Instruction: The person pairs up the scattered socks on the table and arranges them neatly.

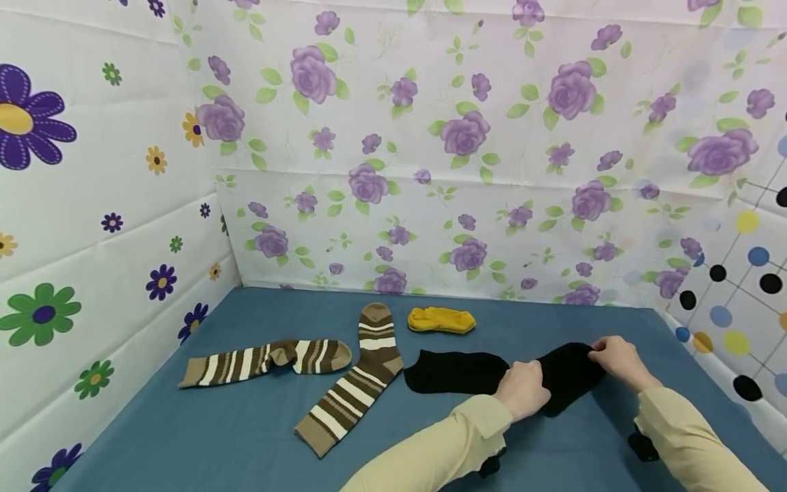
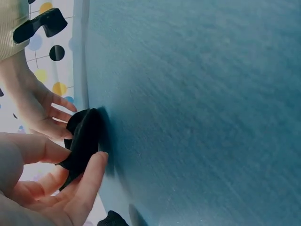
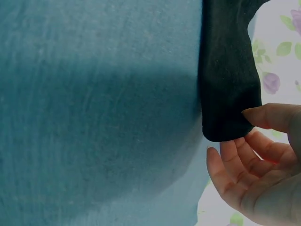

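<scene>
Both hands hold a black sock [image 1: 568, 379] over the right part of the blue table. My left hand [image 1: 522, 389] pinches its near left side between thumb and fingers. At the far right end, my right hand [image 1: 619, 361] pinches the sock's rounded tip. The right wrist view shows the thumb on the black fabric [image 3: 230, 70] and the fingers curled behind it. Seen from the left wrist, the sock [image 2: 87, 136] is folded edge-on between the hands. A second black sock [image 1: 451, 372] lies flat just left of my left hand.
Two brown, white-striped socks lie at the left, one sideways and bent [image 1: 236, 365], the other slanted [image 1: 353, 393]. A folded yellow sock bundle [image 1: 441, 320] sits at the back of the blue tabletop [image 1: 246, 437]. Patterned sheets [image 1: 418, 225] surround the back and sides.
</scene>
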`<action>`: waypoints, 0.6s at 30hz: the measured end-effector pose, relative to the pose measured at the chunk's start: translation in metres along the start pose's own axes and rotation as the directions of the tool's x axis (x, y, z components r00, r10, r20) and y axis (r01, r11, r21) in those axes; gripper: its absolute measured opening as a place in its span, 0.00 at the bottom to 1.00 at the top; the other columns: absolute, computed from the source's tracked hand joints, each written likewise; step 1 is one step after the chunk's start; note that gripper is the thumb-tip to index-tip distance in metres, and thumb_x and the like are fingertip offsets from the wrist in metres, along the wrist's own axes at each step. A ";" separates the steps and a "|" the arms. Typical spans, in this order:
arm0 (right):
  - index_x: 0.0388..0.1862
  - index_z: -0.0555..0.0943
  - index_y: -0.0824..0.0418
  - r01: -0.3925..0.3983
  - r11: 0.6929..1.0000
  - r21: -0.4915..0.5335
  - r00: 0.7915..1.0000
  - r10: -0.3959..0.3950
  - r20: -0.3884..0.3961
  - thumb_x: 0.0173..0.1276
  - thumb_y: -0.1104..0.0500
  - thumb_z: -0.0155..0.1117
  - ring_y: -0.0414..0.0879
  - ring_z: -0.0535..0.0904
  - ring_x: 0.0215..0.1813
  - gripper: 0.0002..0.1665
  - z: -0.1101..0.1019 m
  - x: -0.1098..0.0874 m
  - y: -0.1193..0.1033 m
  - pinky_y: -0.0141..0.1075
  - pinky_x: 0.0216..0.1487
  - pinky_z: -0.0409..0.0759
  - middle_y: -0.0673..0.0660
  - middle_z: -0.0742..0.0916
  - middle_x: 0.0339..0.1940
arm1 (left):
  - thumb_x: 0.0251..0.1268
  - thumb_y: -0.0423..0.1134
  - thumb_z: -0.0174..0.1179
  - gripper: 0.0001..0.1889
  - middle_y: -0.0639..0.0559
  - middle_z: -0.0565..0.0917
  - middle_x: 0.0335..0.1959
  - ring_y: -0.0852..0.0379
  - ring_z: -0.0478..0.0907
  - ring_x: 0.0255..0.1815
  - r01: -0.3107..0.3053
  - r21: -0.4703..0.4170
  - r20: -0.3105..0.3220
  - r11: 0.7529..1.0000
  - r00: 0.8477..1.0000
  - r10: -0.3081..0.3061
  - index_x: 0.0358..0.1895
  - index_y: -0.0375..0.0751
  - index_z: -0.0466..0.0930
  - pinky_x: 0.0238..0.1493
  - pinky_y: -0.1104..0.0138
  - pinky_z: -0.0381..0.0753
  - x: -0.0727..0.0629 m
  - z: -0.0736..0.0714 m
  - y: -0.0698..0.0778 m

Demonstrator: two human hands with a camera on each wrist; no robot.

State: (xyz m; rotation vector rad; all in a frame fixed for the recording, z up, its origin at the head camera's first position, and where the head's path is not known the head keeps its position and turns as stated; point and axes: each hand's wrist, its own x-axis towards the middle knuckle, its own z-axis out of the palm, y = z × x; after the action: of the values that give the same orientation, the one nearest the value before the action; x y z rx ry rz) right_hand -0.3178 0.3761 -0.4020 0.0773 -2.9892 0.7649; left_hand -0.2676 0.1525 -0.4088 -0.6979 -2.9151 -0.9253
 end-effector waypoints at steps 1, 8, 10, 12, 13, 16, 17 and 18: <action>0.39 0.75 0.80 0.001 1.000 0.002 1.000 -0.001 -0.002 0.60 0.66 0.55 0.62 0.75 0.36 0.15 -0.001 0.000 0.000 0.47 0.32 0.73 0.71 0.79 0.34 | 0.56 0.32 0.58 0.05 0.53 0.65 0.14 0.61 0.60 0.08 -0.021 -0.018 -0.001 1.000 1.000 0.021 0.26 0.40 0.72 0.11 0.73 0.61 0.000 -0.001 0.000; 0.41 0.75 0.80 0.013 0.999 0.039 1.000 -0.013 0.007 0.63 0.65 0.55 0.58 0.75 0.33 0.16 -0.005 -0.005 -0.004 0.45 0.30 0.73 0.70 0.79 0.34 | 0.53 0.27 0.61 0.12 0.56 0.64 0.15 0.64 0.62 0.13 -0.082 -0.112 0.011 0.990 0.996 0.084 0.21 0.43 0.67 0.16 0.75 0.62 -0.001 -0.009 -0.002; 0.42 0.75 0.80 0.015 0.999 0.051 1.000 -0.016 0.011 0.63 0.64 0.55 0.56 0.75 0.32 0.16 -0.005 -0.006 -0.006 0.44 0.29 0.73 0.69 0.79 0.35 | 0.53 0.27 0.61 0.12 0.57 0.67 0.16 0.64 0.65 0.14 -0.060 -0.174 0.021 0.983 0.998 0.064 0.21 0.43 0.68 0.18 0.75 0.65 -0.001 -0.013 -0.002; 0.42 0.74 0.80 0.013 0.998 0.063 1.000 -0.014 0.013 0.64 0.64 0.55 0.54 0.75 0.30 0.17 -0.006 -0.006 -0.008 0.43 0.28 0.73 0.69 0.79 0.34 | 0.53 0.27 0.62 0.11 0.57 0.68 0.19 0.65 0.68 0.15 -0.032 -0.241 0.024 0.970 0.999 0.039 0.22 0.43 0.70 0.21 0.74 0.68 0.000 -0.017 -0.003; 0.42 0.74 0.80 0.014 0.997 0.070 1.000 -0.015 0.013 0.64 0.64 0.55 0.53 0.75 0.29 0.17 -0.007 -0.006 -0.009 0.43 0.27 0.73 0.68 0.79 0.34 | 0.53 0.27 0.62 0.11 0.57 0.69 0.19 0.65 0.69 0.15 -0.018 -0.271 0.024 0.962 0.999 0.026 0.22 0.42 0.70 0.21 0.74 0.69 0.001 -0.019 -0.004; 0.43 0.74 0.80 0.000 0.994 0.106 1.000 -0.002 0.020 0.64 0.63 0.54 0.51 0.75 0.27 0.17 -0.009 -0.006 -0.011 0.42 0.27 0.74 0.68 0.79 0.34 | 0.52 0.27 0.63 0.11 0.57 0.70 0.20 0.64 0.72 0.15 0.014 -0.327 0.021 0.945 1.000 -0.007 0.22 0.42 0.71 0.22 0.74 0.70 0.004 -0.025 -0.008; 0.43 0.74 0.80 -0.005 0.993 0.119 1.000 0.002 0.022 0.64 0.63 0.54 0.51 0.75 0.27 0.18 -0.009 -0.006 -0.011 0.42 0.27 0.75 0.69 0.79 0.35 | 0.52 0.26 0.63 0.11 0.57 0.70 0.20 0.63 0.73 0.15 0.020 -0.338 0.022 0.941 1.000 -0.013 0.22 0.42 0.71 0.22 0.74 0.71 0.005 -0.027 -0.010; 0.43 0.74 0.80 -0.013 0.991 0.137 1.000 0.009 0.028 0.65 0.63 0.54 0.51 0.76 0.28 0.18 -0.009 -0.006 -0.011 0.43 0.28 0.76 0.69 0.79 0.35 | 0.52 0.26 0.63 0.10 0.56 0.70 0.19 0.62 0.74 0.16 0.026 -0.346 0.023 0.938 1.000 -0.020 0.22 0.41 0.71 0.22 0.74 0.71 0.006 -0.029 -0.012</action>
State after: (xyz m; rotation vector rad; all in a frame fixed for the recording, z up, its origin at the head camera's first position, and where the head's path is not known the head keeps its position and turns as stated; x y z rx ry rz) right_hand -0.3106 0.3705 -0.3891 0.0781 -2.9611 0.9773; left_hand -0.2817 0.1299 -0.3906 -0.6858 -2.8078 -1.4650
